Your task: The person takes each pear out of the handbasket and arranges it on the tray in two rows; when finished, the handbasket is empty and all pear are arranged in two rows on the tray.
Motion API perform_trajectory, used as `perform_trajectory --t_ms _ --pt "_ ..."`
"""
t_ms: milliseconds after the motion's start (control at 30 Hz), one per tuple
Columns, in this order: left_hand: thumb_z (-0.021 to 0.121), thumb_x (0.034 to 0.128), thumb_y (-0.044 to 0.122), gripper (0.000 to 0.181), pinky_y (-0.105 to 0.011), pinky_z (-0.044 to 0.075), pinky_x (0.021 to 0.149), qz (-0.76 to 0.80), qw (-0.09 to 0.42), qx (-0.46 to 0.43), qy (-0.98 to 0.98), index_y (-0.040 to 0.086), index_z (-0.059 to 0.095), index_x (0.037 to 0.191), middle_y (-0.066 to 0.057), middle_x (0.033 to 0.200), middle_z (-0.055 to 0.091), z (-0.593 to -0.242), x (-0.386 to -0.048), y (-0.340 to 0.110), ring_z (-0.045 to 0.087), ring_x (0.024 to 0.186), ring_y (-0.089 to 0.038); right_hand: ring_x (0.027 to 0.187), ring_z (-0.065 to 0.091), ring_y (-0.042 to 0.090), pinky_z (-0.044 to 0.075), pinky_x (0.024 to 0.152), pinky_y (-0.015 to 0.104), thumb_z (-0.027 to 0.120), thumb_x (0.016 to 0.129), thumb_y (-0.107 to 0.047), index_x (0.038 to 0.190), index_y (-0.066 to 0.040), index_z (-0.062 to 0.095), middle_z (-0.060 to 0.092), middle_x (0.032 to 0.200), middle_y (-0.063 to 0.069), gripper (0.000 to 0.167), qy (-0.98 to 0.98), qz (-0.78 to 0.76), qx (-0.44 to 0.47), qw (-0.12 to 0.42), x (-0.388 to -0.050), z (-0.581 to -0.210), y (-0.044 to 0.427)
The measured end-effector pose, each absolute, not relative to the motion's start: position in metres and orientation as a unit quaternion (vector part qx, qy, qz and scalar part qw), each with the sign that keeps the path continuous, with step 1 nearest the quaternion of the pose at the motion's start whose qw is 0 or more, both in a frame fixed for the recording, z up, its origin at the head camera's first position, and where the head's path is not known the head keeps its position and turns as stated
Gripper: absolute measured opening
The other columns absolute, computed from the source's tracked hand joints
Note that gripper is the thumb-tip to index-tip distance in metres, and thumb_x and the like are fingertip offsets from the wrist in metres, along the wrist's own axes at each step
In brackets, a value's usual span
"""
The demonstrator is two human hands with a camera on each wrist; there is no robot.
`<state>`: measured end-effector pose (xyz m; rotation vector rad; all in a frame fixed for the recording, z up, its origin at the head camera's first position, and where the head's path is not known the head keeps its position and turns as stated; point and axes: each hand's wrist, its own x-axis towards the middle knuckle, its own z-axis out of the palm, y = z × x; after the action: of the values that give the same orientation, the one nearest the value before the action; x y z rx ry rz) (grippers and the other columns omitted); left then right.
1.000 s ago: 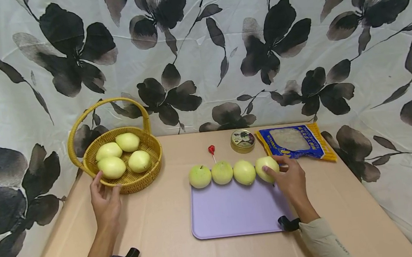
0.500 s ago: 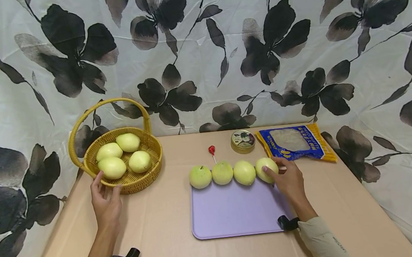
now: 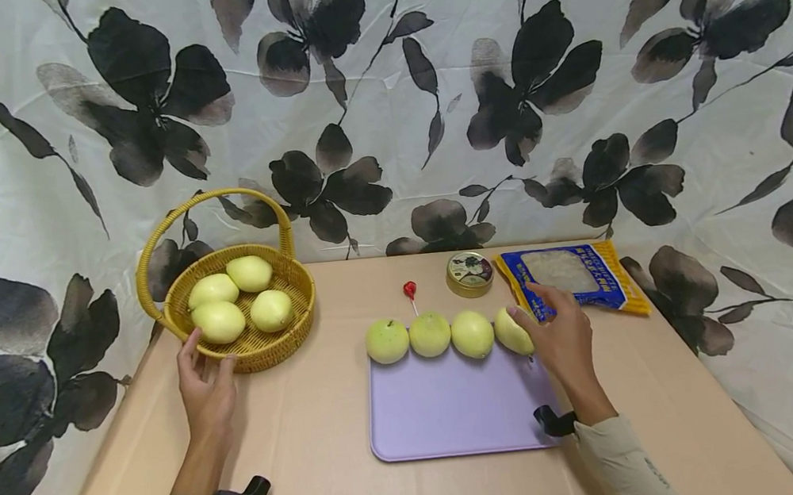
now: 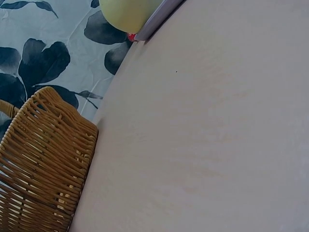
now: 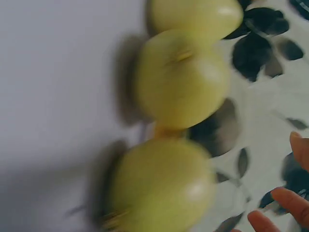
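My left hand (image 3: pixel 208 397) holds the near left side of a yellow wicker basket (image 3: pixel 297 333), with fingers at its rim and thumb lower on its wall. Several pale yellow-green fruits (image 3: pixel 272 311) lie inside the basket. On the right, my right hand (image 3: pixel 565 343) hovers with spread fingers beside the rightmost fruit (image 3: pixel 511 334) of a row, apparently apart from it. That row of yellow-green, apple-like fruits (image 3: pixel 429 334) lies along the far edge of a lilac tray (image 3: pixel 455 413). In the right wrist view, fingertips (image 5: pixel 289 200) show to the right of the blurred fruits (image 5: pixel 164 186).
Behind the row lie a red lollipop (image 3: pixel 410 289) and a round tin (image 3: pixel 469 274). A blue and yellow food packet (image 3: pixel 579 278) lies at the back right, just beyond my right hand. Floral cloth (image 3: pixel 383 105) hangs behind the table.
My right hand has let go of the rightmost fruit, its fingers spreading and drawing back slightly to the right. The fruit stays at the row's end. My left hand keeps its place on the basket.
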<state>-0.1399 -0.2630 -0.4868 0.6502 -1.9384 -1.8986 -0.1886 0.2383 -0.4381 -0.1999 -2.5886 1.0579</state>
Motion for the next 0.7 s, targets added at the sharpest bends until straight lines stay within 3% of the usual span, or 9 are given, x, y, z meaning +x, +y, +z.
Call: perform_trajectory --t_ms 167,367,633,700 --pt "0.058 0.1054 0.010 0.072 -0.028 0.035 0.127 -0.668 0.176 0.230 -0.686 0.040 0.030 0.165 0.005 0.179 0.011 -0.486 -0.141 -0.262 0.016 0.165 -0.021 0.134 0.057 0.038 0.049 0.110 0.060 0.086 0.091 -0.033 0.145 -0.016 0.066 0.064 0.143 0.016 0.060 -0.892 0.403 -0.015 0.205 -0.189 -0.407 0.214" --pt "0.058 0.1055 0.011 0.072 -0.026 0.036 0.126 -0.664 0.175 0.231 -0.689 0.040 0.031 0.165 0.004 0.179 0.010 -0.486 -0.140 -0.262 0.016 0.165 -0.022 0.135 0.057 0.031 0.047 0.116 0.053 0.091 0.086 -0.027 0.141 -0.017 0.069 0.065 0.139 0.012 0.060 -0.857 0.455 0.064 0.232 -0.194 -0.378 0.179" --pt "0.058 0.1053 0.010 0.072 -0.028 0.036 0.126 -0.666 0.180 0.226 -0.688 0.038 0.031 0.165 0.002 0.179 0.011 -0.485 -0.140 -0.262 0.016 0.165 -0.023 0.128 0.059 0.033 0.049 0.106 0.054 0.094 0.083 -0.031 0.141 -0.021 0.070 0.065 0.137 0.011 0.063 -0.845 0.459 0.143 0.234 -0.203 -0.357 0.131" --pt "0.059 0.1050 0.010 0.072 -0.029 0.035 0.127 -0.667 0.181 0.226 -0.686 0.038 0.031 0.165 0.002 0.179 0.011 -0.485 -0.140 -0.262 0.016 0.165 -0.023 0.132 0.059 0.031 0.049 0.110 0.055 0.094 0.083 -0.031 0.141 -0.021 0.070 0.065 0.138 0.009 0.064 -0.843 0.459 0.157 0.233 -0.206 -0.354 0.119"
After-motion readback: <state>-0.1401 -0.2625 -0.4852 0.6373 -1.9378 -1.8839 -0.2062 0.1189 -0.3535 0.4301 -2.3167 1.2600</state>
